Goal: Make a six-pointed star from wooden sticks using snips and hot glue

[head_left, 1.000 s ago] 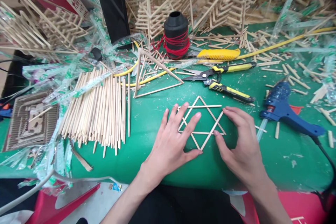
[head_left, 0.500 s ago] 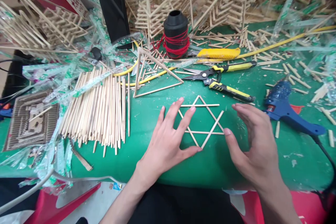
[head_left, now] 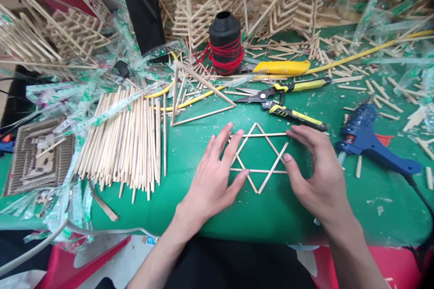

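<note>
Six thin sticks point(head_left: 259, 171) lie flat on the green table point(head_left: 183, 158) as the outline of a six-pointed star, all sides in place, though the upper-right tip shows a small gap and whether any joint is fixed cannot be told. The left hand point(head_left: 206, 185) has its fingers spread over the star's left side, while the right hand point(head_left: 322, 180) curves at its right side, fingers close together and thumb apart, nothing pinched between them. Many loose sticks point(head_left: 122, 144) remain unused to the left, and the blue glue gun point(head_left: 383, 153) rests untouched to the right
</note>
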A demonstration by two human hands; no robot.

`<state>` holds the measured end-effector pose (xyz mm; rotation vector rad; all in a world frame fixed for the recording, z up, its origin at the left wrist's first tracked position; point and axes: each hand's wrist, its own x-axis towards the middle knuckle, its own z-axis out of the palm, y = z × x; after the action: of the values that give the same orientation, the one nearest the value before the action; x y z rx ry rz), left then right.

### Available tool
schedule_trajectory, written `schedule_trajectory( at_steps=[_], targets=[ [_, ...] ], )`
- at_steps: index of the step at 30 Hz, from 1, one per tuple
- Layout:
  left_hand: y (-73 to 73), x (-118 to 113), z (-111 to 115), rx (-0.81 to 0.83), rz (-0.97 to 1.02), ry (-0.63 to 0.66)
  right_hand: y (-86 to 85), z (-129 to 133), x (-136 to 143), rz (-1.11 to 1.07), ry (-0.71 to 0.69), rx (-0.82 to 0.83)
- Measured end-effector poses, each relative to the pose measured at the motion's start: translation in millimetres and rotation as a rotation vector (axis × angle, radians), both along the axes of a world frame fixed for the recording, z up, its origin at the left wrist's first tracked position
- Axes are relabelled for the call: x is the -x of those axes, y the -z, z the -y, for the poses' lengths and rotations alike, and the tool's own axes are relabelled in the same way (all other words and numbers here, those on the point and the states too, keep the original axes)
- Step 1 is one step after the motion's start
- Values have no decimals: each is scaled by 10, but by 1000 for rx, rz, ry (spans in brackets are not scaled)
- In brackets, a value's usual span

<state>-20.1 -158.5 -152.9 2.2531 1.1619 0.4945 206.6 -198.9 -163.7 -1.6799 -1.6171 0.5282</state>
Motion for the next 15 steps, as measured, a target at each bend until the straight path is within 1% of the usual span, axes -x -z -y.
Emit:
schedule_trajectory(
  at_steps=[15],
  targets=[
    [21,16,22,34,48,-7,13,77,20,-32,28,8]
  ],
)
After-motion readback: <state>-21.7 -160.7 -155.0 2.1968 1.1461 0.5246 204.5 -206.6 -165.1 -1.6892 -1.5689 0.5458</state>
